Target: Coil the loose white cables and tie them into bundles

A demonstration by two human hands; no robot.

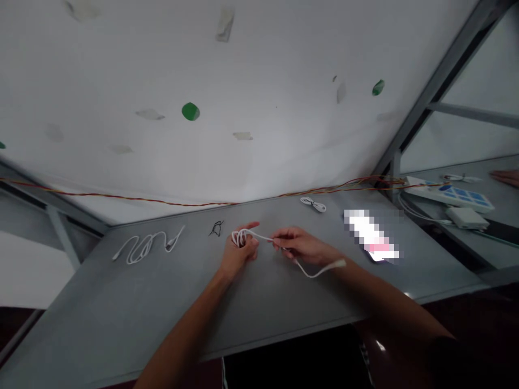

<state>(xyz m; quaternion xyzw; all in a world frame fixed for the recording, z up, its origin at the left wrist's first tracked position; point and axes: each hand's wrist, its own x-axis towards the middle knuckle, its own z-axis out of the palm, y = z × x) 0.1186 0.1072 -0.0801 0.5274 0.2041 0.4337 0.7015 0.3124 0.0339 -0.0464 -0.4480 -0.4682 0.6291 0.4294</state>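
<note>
Loops of a white cable (263,237) are wrapped around the fingers of my left hand (238,249), which is closed on them with the thumb across. A short stretch of the cable runs over to my right hand (298,244), pinching it between thumb and fingers. Past that hand its loose end curves down and right to a white plug (338,264). Left of my hands, a second white cable (146,248) lies uncoiled in loose waves. Several thin black ties (217,228) sit in a small heap beyond my left hand.
A bundled white cable (313,205) lies near the wall. At right is a lit phone (371,236), its screen pixelated. Twisted red and yellow wires (162,201) run along the back edge to a power strip (458,194). Another person's hand (505,177) rests at far right.
</note>
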